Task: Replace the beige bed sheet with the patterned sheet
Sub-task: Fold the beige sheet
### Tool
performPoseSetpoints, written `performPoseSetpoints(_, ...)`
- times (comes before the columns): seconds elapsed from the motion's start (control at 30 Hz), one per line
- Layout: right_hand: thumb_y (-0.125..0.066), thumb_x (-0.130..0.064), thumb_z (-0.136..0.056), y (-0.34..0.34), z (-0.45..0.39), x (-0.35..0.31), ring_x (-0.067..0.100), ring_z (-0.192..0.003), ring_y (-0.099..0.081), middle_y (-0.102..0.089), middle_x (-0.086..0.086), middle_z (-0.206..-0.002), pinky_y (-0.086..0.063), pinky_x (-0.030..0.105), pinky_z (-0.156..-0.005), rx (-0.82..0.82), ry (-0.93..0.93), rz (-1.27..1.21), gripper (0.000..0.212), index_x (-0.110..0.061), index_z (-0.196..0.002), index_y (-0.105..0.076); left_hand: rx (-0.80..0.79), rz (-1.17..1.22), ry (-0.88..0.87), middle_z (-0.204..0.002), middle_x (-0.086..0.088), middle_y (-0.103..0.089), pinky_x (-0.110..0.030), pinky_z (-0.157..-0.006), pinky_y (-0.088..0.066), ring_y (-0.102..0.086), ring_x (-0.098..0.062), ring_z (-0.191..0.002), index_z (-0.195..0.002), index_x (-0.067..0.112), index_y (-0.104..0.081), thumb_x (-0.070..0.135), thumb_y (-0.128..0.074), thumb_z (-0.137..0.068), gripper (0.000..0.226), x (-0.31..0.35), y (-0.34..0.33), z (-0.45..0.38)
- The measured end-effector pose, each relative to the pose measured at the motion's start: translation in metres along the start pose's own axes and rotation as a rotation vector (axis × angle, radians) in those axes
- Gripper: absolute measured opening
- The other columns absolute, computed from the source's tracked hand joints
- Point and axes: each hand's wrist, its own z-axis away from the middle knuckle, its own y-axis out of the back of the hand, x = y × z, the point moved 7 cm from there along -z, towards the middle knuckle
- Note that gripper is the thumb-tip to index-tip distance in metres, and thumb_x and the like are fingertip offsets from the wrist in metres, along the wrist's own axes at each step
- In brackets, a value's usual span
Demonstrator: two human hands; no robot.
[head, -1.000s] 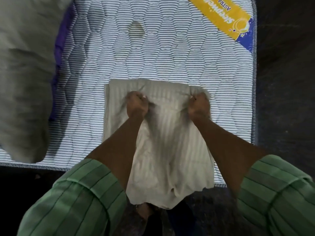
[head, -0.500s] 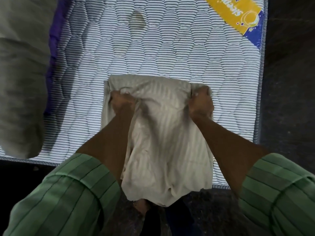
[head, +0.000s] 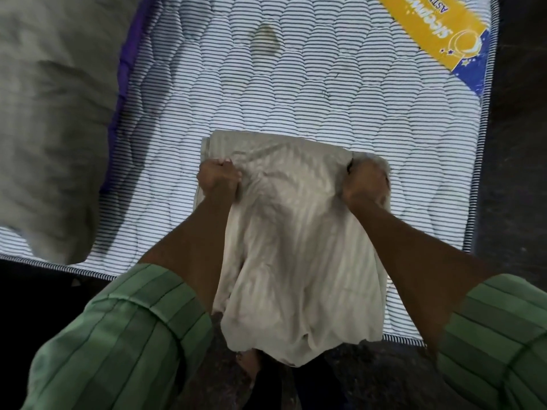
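Beige sheet, half-folded at the mattress's near edge and overhanging it, is bunched in the curled fingers of the left hand and right hand; uneven pulling could undo the fold or drag it floorward.

Only readable stuff here is on the yellow label stitched across the far right corner of the striped mattress. It's upside down from this angle and cut off by the top edge. The big white letters look like the start of "sleepwe...", so probably a brand name, and next to it are smaller dark letters, "ASTR...". There's also a moon and stars logo where the label turns blue. Nothing else has writing.
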Motion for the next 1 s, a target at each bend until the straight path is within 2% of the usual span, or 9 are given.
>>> performPoseSetpoints(0.07, -0.057, -0.033, -0.084, -0.004, -0.002, -0.001, 0.032, -0.103, -0.072, -0.074, 0.012, -0.105, -0.058, 0.042, -0.087, -0.035, -0.016, 0.036, 0.034, -0.012, -0.104, -0.074, 0.016, -0.046, 0.01, -0.065, 0.004, -0.072, -0.034, -0.071, -0.064, -0.075, -0.019, -0.068, -0.077, 0.016, -0.074, 0.054, -0.06, -0.074, 0.041, -0.005, -0.005, -0.011)
performPoseSetpoints(0.23, -0.051, -0.039, -0.094, -0.003, 0.001, -0.005, 0.036, -0.11, -0.068, -0.07, 0.014, -0.116, -0.054, 0.047, -0.09, 0.041, -0.011, 0.039, 0.04, -0.008, -0.117, -0.063, 0.028, -0.009, 0.004, -0.09, 0.001, -0.07, -0.033, -0.077, -0.06, -0.071, -0.023, -0.073, -0.109, 0.027, -0.054, 0.048, -0.067, -0.073, 0.044, 0.015, 0.01, 0.006)
performPoseSetpoints(0.33, -0.05, -0.035, -0.1, -0.005, -0.001, -0.003, 0.037, -0.118, -0.062, -0.065, 0.015, -0.123, -0.051, 0.048, -0.093, 0.034, 0.032, 0.083, 0.037, -0.007, -0.121, -0.061, -0.047, -0.061, -0.039, -0.066, 0.002, -0.073, -0.026, -0.071, -0.06, -0.073, -0.014, -0.064, -0.099, 0.017, -0.067, 0.045, -0.064, -0.08, 0.033, 0.012, 0.005, -0.003)
performPoseSetpoints(0.4, -0.052, -0.033, -0.1, -0.008, -0.005, -0.002, 0.036, -0.121, -0.061, -0.064, 0.015, -0.125, -0.05, 0.049, -0.095, 0.026, 0.045, 0.106, 0.035, -0.007, -0.122, -0.062, -0.027, 0.037, -0.004, -0.056, 0.006, -0.07, -0.03, -0.072, -0.062, -0.073, -0.012, -0.061, -0.093, 0.013, -0.072, 0.044, -0.063, -0.081, 0.034, 0.005, 0.005, -0.008)
performPoseSetpoints(0.47, -0.054, -0.031, -0.1, -0.01, -0.007, 0.0, 0.036, -0.122, -0.06, -0.063, 0.016, -0.127, -0.05, 0.05, -0.095, 0.028, 0.026, 0.122, 0.037, -0.004, -0.126, -0.059, -0.011, 0.174, 0.032, -0.056, 0.003, -0.07, -0.032, -0.065, -0.063, -0.073, -0.016, -0.059, -0.09, 0.013, -0.071, 0.039, -0.066, -0.086, 0.028, 0.003, 0.006, -0.007)
performPoseSetpoints(0.57, -0.056, -0.029, -0.097, -0.011, -0.011, 0.007, 0.038, -0.122, -0.058, -0.061, 0.02, -0.13, -0.05, 0.048, -0.099, 0.029, 0.032, 0.125, 0.044, 0.001, -0.129, -0.053, -0.048, 0.412, 0.098, -0.066, -0.009, -0.072, -0.023, -0.042, -0.051, -0.068, -0.016, -0.046, -0.087, 0.008, -0.063, 0.015, -0.065, -0.096, 0.011, 0.009, 0.005, 0.007)
performPoseSetpoints(0.67, -0.06, -0.023, -0.089, -0.009, -0.016, 0.014, 0.038, -0.117, -0.061, -0.062, 0.019, -0.124, -0.054, 0.049, -0.092, 0.045, 0.043, 0.056, 0.041, 0.0, -0.123, -0.056, -0.089, 0.504, 0.13, -0.066, -0.013, -0.068, -0.023, -0.038, -0.048, -0.065, -0.014, -0.042, -0.096, 0.003, -0.06, 0.006, -0.062, -0.096, 0.004, 0.013, 0.005, 0.011)
performPoseSetpoints(0.83, -0.06, -0.017, -0.088, -0.014, -0.02, 0.012, 0.035, -0.118, -0.059, -0.061, 0.015, -0.123, -0.054, 0.048, -0.09, 0.027, 0.1, 0.125, 0.035, -0.005, -0.121, -0.062, -0.131, 0.618, 0.159, -0.055, -0.008, -0.062, -0.026, -0.039, -0.047, -0.063, -0.02, -0.044, -0.081, 0.017, -0.044, 0.0, -0.062, -0.095, 0.029, 0.016, 0.005, 0.015)
performPoseSetpoints(1.0, -0.062, -0.031, -0.09, -0.015, -0.018, 0.013, 0.039, -0.118, -0.057, -0.06, 0.02, -0.123, -0.052, 0.049, -0.093, 0.058, 0.072, 0.042, 0.042, 0.0, -0.118, -0.061, -0.173, 0.62, 0.145, -0.05, 0.0, -0.064, -0.022, -0.037, -0.044, -0.065, -0.019, -0.047, -0.083, 0.021, -0.041, 0.007, -0.056, -0.101, 0.027, 0.012, 0.006, 0.019)
